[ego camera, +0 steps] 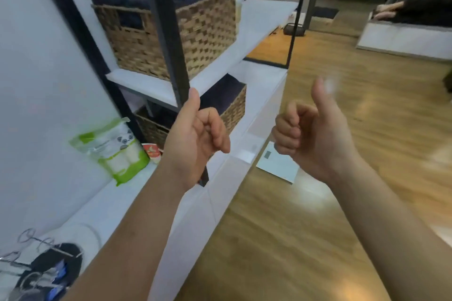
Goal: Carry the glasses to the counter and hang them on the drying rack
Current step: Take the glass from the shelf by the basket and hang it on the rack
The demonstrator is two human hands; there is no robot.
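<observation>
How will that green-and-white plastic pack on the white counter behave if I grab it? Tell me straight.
The green-and-white pack is probably soft and floppy: its film wrapper looks crinkled. It likely weighs little, since it seems to hold white rolls. It stands tilted near the wall, so a push may topple it.

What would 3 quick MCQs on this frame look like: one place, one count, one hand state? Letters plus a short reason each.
1. Where does the green-and-white package stand?
A. on the white counter by the wall
B. inside the upper wicker basket
C. on the wooden floor

2. How many wicker baskets are on the shelving unit?
A. one
B. two
C. four

3. What are both hands doing?
A. each holding a glass
B. lying flat on the counter
C. fists closed, thumbs up, holding nothing

Key: 1 A, the green-and-white package stands on the white counter against the wall. 2 B, an upper wicker basket and a lower wicker basket below it. 3 C, the left hand and the right hand show curled fingers, raised thumbs and no glass.
</observation>
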